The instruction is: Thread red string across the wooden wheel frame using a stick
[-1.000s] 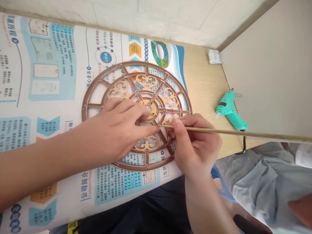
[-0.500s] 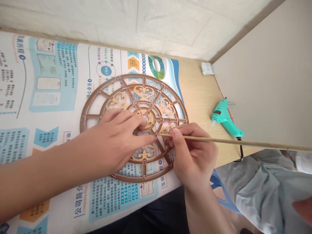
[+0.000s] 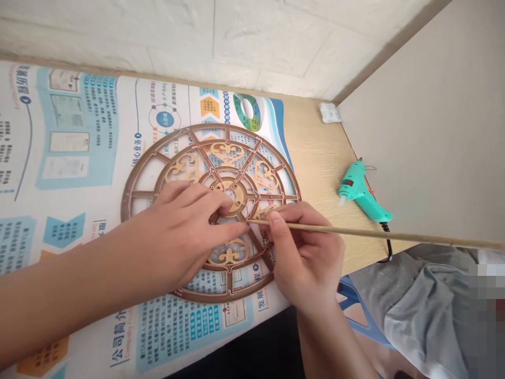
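Observation:
A round brown openwork frame (image 3: pixel 229 271) with spokes and golden scroll panels lies on the printed sheet. Thin reddish wire (image 3: pixel 257 196) runs along parts of its ribs. My left hand (image 3: pixel 189 226) rests on the frame, fingers bent over the hub and thumb stretched toward the stick's tip; some fingertips are hidden. In my right hand (image 3: pixel 307 252) a thin wooden stick (image 3: pixel 355 230) is pinched between thumb and fingers. The stick's tip touches or nearly touches a rib beside my left thumb, and its long end extends to the right edge.
A teal glue gun (image 3: pixel 365 192) with a black cord lies on the wooden table (image 3: pixel 311 152) at right. Behind it stands a pale panel (image 3: pixel 426 121). A small white packet (image 3: pixel 330 112) sits by the wall. Grey cloth (image 3: pixel 426 305) and a blue stool (image 3: pixel 359 310) show at lower right.
The whole view has shifted slightly, so everything appears a little further left and lower. Both hands keep nearly the same place on the frame, the stick still at the rib.

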Available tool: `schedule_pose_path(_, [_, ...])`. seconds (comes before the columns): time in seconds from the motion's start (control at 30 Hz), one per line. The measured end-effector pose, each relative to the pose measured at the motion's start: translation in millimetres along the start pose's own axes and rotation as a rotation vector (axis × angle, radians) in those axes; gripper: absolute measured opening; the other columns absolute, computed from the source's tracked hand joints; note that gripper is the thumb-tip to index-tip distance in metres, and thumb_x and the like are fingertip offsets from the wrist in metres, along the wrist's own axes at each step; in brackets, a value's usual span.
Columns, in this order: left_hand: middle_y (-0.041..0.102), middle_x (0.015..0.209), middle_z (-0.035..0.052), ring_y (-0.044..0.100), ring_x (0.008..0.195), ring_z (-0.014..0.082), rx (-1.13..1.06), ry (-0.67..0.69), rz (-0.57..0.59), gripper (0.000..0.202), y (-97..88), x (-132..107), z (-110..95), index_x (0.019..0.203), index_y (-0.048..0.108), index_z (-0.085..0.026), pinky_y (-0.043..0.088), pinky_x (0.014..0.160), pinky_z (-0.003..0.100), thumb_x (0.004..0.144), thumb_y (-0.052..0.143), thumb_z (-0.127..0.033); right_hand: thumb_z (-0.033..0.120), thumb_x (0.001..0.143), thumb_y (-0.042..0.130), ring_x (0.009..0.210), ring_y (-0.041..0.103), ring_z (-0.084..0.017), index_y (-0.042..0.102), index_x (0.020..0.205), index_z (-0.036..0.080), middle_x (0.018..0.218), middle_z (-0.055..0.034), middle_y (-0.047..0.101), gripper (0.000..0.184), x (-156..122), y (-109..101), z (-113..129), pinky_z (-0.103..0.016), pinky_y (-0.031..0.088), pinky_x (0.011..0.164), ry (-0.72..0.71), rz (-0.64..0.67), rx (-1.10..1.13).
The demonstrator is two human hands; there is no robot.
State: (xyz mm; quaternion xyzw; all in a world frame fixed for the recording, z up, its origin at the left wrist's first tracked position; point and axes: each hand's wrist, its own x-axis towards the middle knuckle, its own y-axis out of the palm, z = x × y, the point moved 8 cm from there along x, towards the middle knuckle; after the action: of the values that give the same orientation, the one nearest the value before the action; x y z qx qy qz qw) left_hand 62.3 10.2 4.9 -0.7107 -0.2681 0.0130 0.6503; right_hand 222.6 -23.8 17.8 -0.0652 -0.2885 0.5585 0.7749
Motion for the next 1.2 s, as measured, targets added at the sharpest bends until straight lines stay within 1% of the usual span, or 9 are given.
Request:
schedule_pose_path(0.07, [0.057,0.119,0.0103,0.053,0.101,0.0282,-0.001,0.001,-0.013,0.035,-0.8,0.6,-0.9,0.127,0.065,-0.026,0.038,0.092,0.044,0.1,0.047,-0.013,0.011,0.1,0.063,0.065,0.061,-0.005,0.062,0.077,0.019,0.074,0.0049,0.064,0.024,-0.6,-1.7,-0.4,-0.014,0.048,0.059,-0.003,-0.016,0.001])
schedule_pose_path(0.17, [0.059,0.119,0.0096,0.053,0.101,0.0284,-0.004,-0.003,-0.016,0.036,-0.7,0.6,-1.6,0.128,0.064,-0.027,0.037,0.092,0.045,0.101,0.045,-0.012,0.011,0.101,0.064,0.064,0.059,-0.004,0.062,0.079,0.019,0.073,0.0055,0.063,0.023,-1.7,0.3,-2.6,-0.013,0.046,0.057,0.008,0.003,0.004])
schedule_pose_path(0.3, [0.059,0.119,0.0085,0.054,0.102,0.0279,-0.018,-0.014,-0.011,0.037,-0.9,-0.8,-1.4,0.129,0.063,-0.028,0.037,0.091,0.043,0.101,0.046,-0.011,0.011,0.101,0.063,0.061,0.058,-0.003,0.062,0.081,0.019,0.073,0.0063,0.063,0.022,-1.9,1.5,-1.9,-0.012,0.045,0.055,-0.001,0.014,0.006])
schedule_pose_path(0.5, [0.058,0.121,0.0069,0.054,0.104,0.0264,0.001,-0.014,-0.003,0.034,-1.8,-1.0,-1.6,0.13,0.064,-0.028,0.035,0.094,0.043,0.106,0.045,-0.013,0.013,0.1,0.065,0.058,0.057,-0.004,0.062,0.077,0.018,0.07,0.0047,0.062,0.023,-0.1,1.8,-1.9,-0.014,0.045,0.052,0.013,0.021,-0.018])
schedule_pose_path(0.63, [0.057,0.12,0.0075,0.052,0.104,0.0269,-0.009,0.003,-0.013,0.034,-3.8,-0.1,-2.5,0.128,0.065,-0.027,0.034,0.095,0.043,0.106,0.043,-0.013,0.013,0.1,0.064,0.059,0.06,-0.005,0.062,0.077,0.019,0.069,0.0051,0.063,0.024,1.0,-0.6,-4.4,-0.013,0.047,0.053,0.041,-0.021,0.045])
schedule_pose_path(0.73, [0.058,0.12,0.0076,0.051,0.103,0.0273,-0.007,-0.007,-0.011,0.035,-3.2,0.8,-1.6,0.127,0.065,-0.028,0.034,0.094,0.043,0.105,0.042,-0.012,0.013,0.101,0.063,0.06,0.061,-0.004,0.063,0.079,0.019,0.07,0.0054,0.063,0.023,2.0,1.2,-3.7,-0.011,0.047,0.053,0.04,-0.005,0.062])
schedule_pose_path(0.97, [0.058,0.118,0.0071,0.052,0.099,0.0268,0.006,-0.011,-0.009,0.035,-2.4,-1.0,-1.3,0.126,0.065,-0.029,0.034,0.092,0.042,0.104,0.043,-0.013,0.014,0.102,0.063,0.059,0.057,-0.005,0.06,0.078,0.019,0.072,0.0046,0.062,0.025,0.8,3.3,-2.7,-0.016,0.044,0.052,0.025,0.032,-0.012])
schedule_pose_path(1.1, [0.056,0.118,0.0066,0.054,0.103,0.0251,-0.084,-0.039,-0.014,0.028,-6.2,-2.3,1.2,0.123,0.064,-0.026,0.036,0.094,0.041,0.106,0.046,-0.012,0.017,0.102,0.065,0.057,0.057,-0.006,0.062,0.078,0.019,0.07,0.004,0.064,0.024,-0.9,2.3,-6.8,-0.016,0.043,0.05,0.054,0.017,-0.007])
schedule_pose_path(1.2, [0.055,0.119,0.0067,0.055,0.107,0.0248,-0.123,-0.07,-0.029,0.026,-7.7,-1.9,4.3,0.126,0.062,-0.023,0.037,0.097,0.04,0.107,0.048,-0.013,0.016,0.101,0.066,0.06,0.059,-0.006,0.063,0.079,0.019,0.071,0.0043,0.064,0.022,-1.1,1.3,-6.5,-0.015,0.045,0.052,0.052,0.006,0.005])
